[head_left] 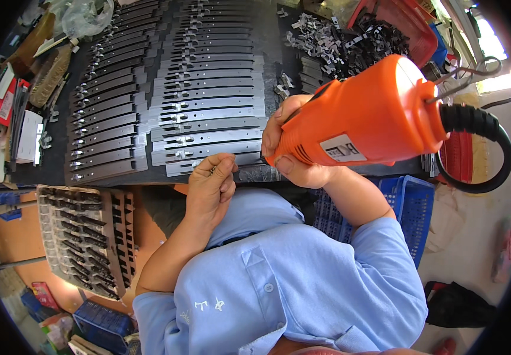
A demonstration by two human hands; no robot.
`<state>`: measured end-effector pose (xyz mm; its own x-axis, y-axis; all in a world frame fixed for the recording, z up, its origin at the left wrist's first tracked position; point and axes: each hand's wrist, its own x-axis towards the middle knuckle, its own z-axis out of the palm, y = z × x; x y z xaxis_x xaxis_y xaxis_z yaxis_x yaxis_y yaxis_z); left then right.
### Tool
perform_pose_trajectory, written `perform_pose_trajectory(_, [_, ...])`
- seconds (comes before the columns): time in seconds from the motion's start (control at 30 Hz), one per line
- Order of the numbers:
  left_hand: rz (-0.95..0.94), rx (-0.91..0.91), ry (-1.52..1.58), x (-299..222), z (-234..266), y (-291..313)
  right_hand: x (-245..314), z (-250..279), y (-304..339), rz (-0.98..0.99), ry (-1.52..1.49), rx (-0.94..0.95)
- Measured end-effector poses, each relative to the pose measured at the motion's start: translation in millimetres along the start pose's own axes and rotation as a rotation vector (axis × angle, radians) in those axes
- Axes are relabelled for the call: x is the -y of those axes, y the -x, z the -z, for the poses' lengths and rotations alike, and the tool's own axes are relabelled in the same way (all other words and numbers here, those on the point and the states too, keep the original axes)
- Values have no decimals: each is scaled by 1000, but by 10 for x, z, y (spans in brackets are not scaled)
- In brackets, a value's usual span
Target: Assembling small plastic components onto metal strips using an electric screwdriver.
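My right hand is wrapped round the front end of an orange electric screwdriver with a black cable at its back. The tool lies nearly level, its narrow nose toward the left. Beside that nose, my left hand is closed with thumb and fingertips pinched together; anything between them is too small or hidden to name. Just beyond my hands are rows of flat grey metal strips, several with small shiny clips sitting on them. The nearest strips lie by the table's front edge.
A second column of dark strips lies at left. Loose metal clips are heaped at the far right beside a red bin. The black cable loops at right. Blue crates stand below the table edge; a rack of dark parts is lower left.
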<state>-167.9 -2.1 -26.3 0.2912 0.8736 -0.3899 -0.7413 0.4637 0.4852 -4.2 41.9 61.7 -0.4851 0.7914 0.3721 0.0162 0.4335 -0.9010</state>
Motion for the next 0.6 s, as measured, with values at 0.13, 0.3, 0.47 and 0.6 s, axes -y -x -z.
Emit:
perform_pose_trajectory(0.13, [4,20,-2,7,2,-21,-12,-31,-33,10,-111,-53])
perform_pose_trajectory(0.3, [-23,35,-41,13,11,-17,-86,-20,18,59,-99,-85])
perform_pose_trajectory(0.47, [57,85,26,34,-4,-60,230,8,-170,156,-491,-125])
perform_pose_trajectory(0.6, [101,158,41,35,-117,20,462,-39,-307,268,-582,-95])
